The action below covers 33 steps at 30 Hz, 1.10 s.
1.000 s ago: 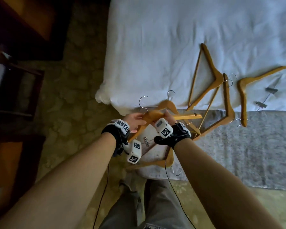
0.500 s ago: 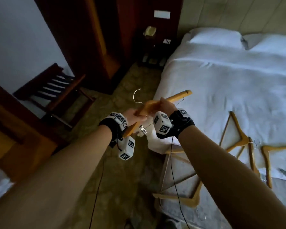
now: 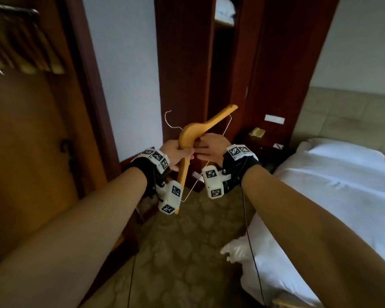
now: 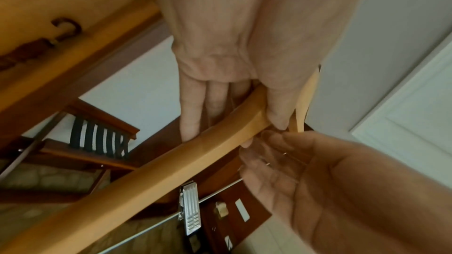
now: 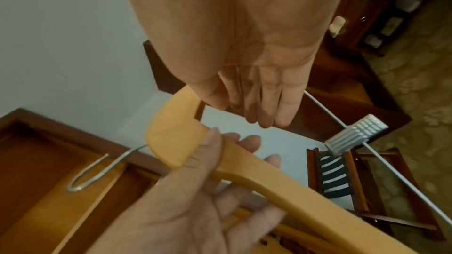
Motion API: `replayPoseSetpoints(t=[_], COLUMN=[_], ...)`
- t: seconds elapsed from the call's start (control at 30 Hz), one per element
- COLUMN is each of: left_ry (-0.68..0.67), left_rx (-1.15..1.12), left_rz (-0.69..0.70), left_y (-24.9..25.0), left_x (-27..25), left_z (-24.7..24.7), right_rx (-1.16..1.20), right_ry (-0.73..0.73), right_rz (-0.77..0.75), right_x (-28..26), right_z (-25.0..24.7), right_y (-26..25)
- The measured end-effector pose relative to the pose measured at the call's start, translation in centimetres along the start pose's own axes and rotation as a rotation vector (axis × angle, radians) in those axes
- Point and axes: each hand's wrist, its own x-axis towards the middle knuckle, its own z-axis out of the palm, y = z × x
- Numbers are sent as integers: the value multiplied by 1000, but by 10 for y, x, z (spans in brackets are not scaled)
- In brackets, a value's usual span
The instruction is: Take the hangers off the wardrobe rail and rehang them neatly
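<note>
Head view, hanger [image 3: 188, 138] in left hand [image 3: 178, 155]

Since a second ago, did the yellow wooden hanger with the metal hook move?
Yes. The yellow wooden hanger, gripped by the left hand, was lifted off the white bed and carried leftward, away from it.

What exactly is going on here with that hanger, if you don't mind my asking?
A person is carrying a wooden hanger toward the wardrobe. The left hand grips one arm of it, just below the bend. The right hand is beside it with straight, relaxed fingers and no grip. The metal hook is free, not yet on any rail.
</note>
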Motion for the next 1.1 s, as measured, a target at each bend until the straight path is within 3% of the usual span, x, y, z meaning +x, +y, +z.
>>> replayPoseSetpoints(t=[0.27,0.5,0.7,0.93,1.03,1.1], left_ry=[320,617,840,1062,1155,1200], left_rx=[-101,-137,-145,-207,-233,-254], left_rz=[46,2,-25,8,39,63], left_y=[17,13,18,36,45,56], left_x=[-36,-56,-45,-19,-13,-13], left_z=[-107,-185,-240,-291,-308,-310], right_rx=[-338,-468,-699,-811,-814,-874], right_ry=[-104,-218,-483,-755,-826,-816], right_rz=[-93,-164,-277,-320,-397,-526], right_x=[48,85,127,161,173,183], right_z=[99,176,222,260,278,294], right_y=[-36,-64,-80,-127,-142,-146])
